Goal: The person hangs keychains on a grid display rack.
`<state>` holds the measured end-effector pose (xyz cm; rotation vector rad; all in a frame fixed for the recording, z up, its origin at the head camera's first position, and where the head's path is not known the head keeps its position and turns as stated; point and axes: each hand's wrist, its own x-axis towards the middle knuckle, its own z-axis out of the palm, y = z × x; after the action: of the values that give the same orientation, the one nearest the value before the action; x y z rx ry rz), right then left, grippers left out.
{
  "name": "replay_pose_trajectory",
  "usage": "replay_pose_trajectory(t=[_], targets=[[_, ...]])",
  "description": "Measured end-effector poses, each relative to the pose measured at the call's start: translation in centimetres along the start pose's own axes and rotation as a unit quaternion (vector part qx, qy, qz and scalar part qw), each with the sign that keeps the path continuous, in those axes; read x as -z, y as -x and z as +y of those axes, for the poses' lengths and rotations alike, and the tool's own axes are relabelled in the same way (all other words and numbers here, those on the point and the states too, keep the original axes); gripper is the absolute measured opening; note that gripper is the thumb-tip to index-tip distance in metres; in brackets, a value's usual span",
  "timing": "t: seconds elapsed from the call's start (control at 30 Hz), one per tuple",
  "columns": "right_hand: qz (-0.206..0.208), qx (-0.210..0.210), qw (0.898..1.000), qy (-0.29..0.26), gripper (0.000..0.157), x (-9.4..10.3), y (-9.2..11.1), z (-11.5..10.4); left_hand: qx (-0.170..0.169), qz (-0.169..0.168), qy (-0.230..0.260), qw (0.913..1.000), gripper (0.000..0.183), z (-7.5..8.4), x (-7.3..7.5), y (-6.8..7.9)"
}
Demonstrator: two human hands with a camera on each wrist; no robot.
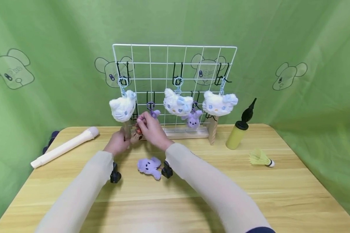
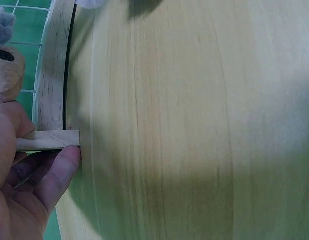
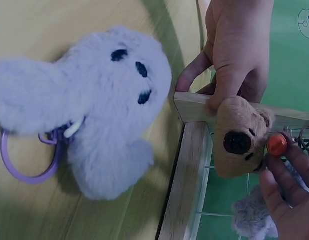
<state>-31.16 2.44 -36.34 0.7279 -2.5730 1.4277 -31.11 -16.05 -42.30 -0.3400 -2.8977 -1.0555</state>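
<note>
My left hand (image 1: 116,142) grips the left wooden foot (image 2: 49,140) of a white wire grid rack (image 1: 175,46), thumb and fingers on either side. At the rack's lower left, my right hand (image 1: 153,129) pinches the keychain of a small brown bear plush (image 3: 237,140), beside a black hook. An orange-red bead (image 3: 277,145) lies at the fingertips; whether the ring is on the hook cannot be told. A lavender plush keychain (image 1: 148,166) lies on the table below my right forearm. Another lavender plush (image 1: 155,114) hangs just behind the right hand.
Three white cat plushes (image 1: 178,103) hang on upper hooks, and a lavender rabbit plush (image 1: 193,119) lower right. A cream tube (image 1: 67,147) lies left on the table. To the right are a yellow cylinder with black top (image 1: 236,136) and a yellow shuttlecock (image 1: 261,158).
</note>
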Motion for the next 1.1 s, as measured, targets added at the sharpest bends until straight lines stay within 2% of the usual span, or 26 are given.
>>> replay_pose_trajectory(t=[0.1, 0.33, 0.43, 0.53, 0.7, 0.77, 0.83, 0.9, 1.0, 1.1], targets=[[-0.008, 0.006, 1.000, 0.013, 0.015, 0.1, 0.1, 0.0, 0.005, -0.003, -0.004, 1.0000, 0.031, 0.1, 0.1, 0.0], [-0.032, 0.018, 0.999, 0.035, 0.015, 1.1, 1.1, 0.0, 0.005, -0.016, 0.011, 0.9998, 0.042, 0.5, 0.4, 0.3], [-0.039, 0.048, 0.997, 0.037, 0.017, 1.9, 2.4, -0.4, 0.002, -0.020, 0.015, 0.9997, 0.045, 0.7, 0.6, 0.5], [-0.053, 0.090, 0.994, 0.027, 0.020, 3.4, 4.5, -1.5, 0.004, -0.023, 0.010, 0.9997, 0.045, 0.7, 0.6, 0.4], [-0.080, 0.174, 0.980, 0.047, 0.021, 6.7, 8.5, -3.9, 0.011, -0.028, 0.016, 0.9994, 0.044, 0.3, 0.6, 0.2], [-0.089, 0.192, 0.975, 0.068, 0.019, 7.8, 9.6, -4.3, 0.009, -0.028, 0.018, 0.9994, 0.048, 0.2, 0.6, 0.1], [-0.102, 0.188, 0.973, 0.087, 0.017, 8.5, 10.2, -4.1, 0.006, -0.026, 0.019, 0.9995, 0.053, 0.2, 0.6, 0.1], [-0.120, 0.167, 0.974, 0.099, 0.016, 8.9, 10.6, -3.4, 0.001, -0.024, 0.018, 0.9995, 0.056, 0.1, 0.6, 0.2], [-0.154, 0.106, 0.976, 0.113, 0.013, 8.7, 10.8, -1.8, -0.008, -0.021, 0.012, 0.9997, 0.059, 0.0, 0.4, 0.3], [-0.198, 0.045, 0.971, 0.128, 0.012, 7.9, 11.1, 0.2, -0.009, -0.026, 0.012, 0.9996, 0.062, -0.1, 0.2, 0.3]])
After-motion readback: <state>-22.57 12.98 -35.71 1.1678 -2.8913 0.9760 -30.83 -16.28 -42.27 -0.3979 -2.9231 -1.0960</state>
